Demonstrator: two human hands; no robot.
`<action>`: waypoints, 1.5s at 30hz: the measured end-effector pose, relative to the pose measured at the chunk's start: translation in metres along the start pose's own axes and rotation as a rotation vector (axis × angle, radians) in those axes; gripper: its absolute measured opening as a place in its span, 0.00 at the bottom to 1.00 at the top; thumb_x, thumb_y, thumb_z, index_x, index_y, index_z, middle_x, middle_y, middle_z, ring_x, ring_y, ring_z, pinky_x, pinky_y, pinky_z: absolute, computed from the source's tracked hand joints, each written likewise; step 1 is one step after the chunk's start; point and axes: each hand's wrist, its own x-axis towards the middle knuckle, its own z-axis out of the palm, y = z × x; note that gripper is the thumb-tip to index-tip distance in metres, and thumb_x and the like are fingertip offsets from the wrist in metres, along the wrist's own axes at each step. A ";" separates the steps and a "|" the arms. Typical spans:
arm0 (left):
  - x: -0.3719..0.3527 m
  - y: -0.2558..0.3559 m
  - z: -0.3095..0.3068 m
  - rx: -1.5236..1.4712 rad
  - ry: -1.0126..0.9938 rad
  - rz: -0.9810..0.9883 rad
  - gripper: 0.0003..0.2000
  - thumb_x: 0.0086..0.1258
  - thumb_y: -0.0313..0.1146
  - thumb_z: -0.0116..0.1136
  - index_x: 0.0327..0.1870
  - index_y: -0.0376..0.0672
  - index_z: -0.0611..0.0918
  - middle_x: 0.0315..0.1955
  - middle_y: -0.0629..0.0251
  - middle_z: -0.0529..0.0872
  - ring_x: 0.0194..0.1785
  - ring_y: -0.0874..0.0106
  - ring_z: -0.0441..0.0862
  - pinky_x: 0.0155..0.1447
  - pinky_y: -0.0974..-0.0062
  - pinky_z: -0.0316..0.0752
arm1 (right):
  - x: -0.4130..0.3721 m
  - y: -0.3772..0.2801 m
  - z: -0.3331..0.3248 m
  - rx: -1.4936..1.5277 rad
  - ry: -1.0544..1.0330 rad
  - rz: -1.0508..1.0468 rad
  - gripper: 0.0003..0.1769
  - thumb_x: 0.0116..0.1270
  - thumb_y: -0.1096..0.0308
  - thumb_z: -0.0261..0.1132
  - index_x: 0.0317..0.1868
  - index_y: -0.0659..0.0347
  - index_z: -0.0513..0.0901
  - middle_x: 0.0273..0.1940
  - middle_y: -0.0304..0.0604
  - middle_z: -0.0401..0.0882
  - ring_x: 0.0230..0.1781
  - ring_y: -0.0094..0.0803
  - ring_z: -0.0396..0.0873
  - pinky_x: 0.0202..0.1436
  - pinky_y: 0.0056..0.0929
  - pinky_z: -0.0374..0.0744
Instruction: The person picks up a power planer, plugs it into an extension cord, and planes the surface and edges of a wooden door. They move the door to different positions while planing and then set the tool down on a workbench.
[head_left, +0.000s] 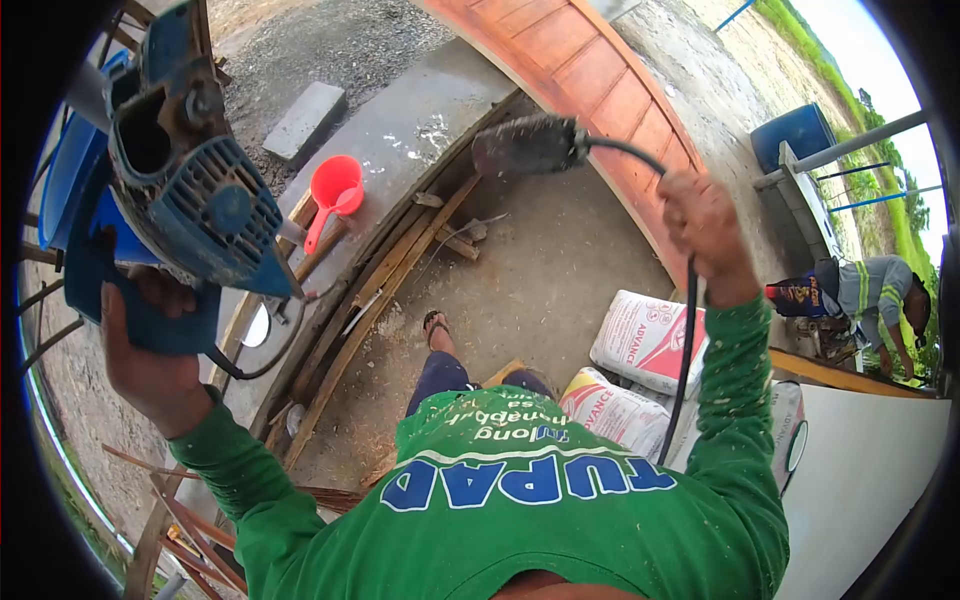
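My left hand [150, 350] is raised and grips the handle of a worn blue power tool [185, 185], its vented motor housing facing me. My right hand [705, 235] is lifted too and closed on the tool's black power cord [688, 340]. Above that hand the cord runs to a dark plug-like end piece [528, 145] swinging in the air. Green long sleeves and a green shirt printed with "TUPAD" fill the lower part of the view. One foot in a sandal [434, 325] stands on the concrete floor below.
Wooden planks [375, 285] lie along a curved concrete edge. A red plastic dipper [335, 190] and a concrete block [305, 120] sit beyond. Cement sacks [640, 345] lie at right beside a white board [870, 470]. Another person [870, 295] bends near a blue barrel [795, 135].
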 end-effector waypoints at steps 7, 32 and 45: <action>0.126 0.013 0.022 -0.044 -0.158 0.082 0.21 0.74 0.37 0.42 0.63 0.36 0.62 0.30 0.64 0.64 0.34 0.71 0.61 0.44 0.68 0.62 | 0.157 -0.108 -0.028 -0.089 0.052 -0.185 0.10 0.65 0.65 0.59 0.29 0.63 0.74 0.16 0.26 0.60 0.10 0.13 0.55 0.10 0.17 0.52; 0.361 -0.083 0.153 -0.042 -0.263 0.195 0.15 0.72 0.38 0.41 0.52 0.37 0.69 0.30 0.63 0.65 0.35 0.69 0.61 0.47 0.65 0.59 | 0.716 -0.196 -0.235 -0.076 0.398 -0.445 0.08 0.63 0.66 0.61 0.28 0.61 0.76 0.17 0.27 0.61 0.13 0.14 0.57 0.13 0.18 0.53; 0.580 -0.230 0.296 0.004 0.037 0.187 0.12 0.69 0.35 0.49 0.43 0.34 0.73 0.29 0.59 0.70 0.34 0.66 0.66 0.45 0.64 0.64 | 0.928 -0.137 -0.267 0.086 0.240 -0.411 0.07 0.65 0.67 0.59 0.30 0.59 0.74 0.16 0.26 0.61 0.10 0.15 0.57 0.12 0.17 0.56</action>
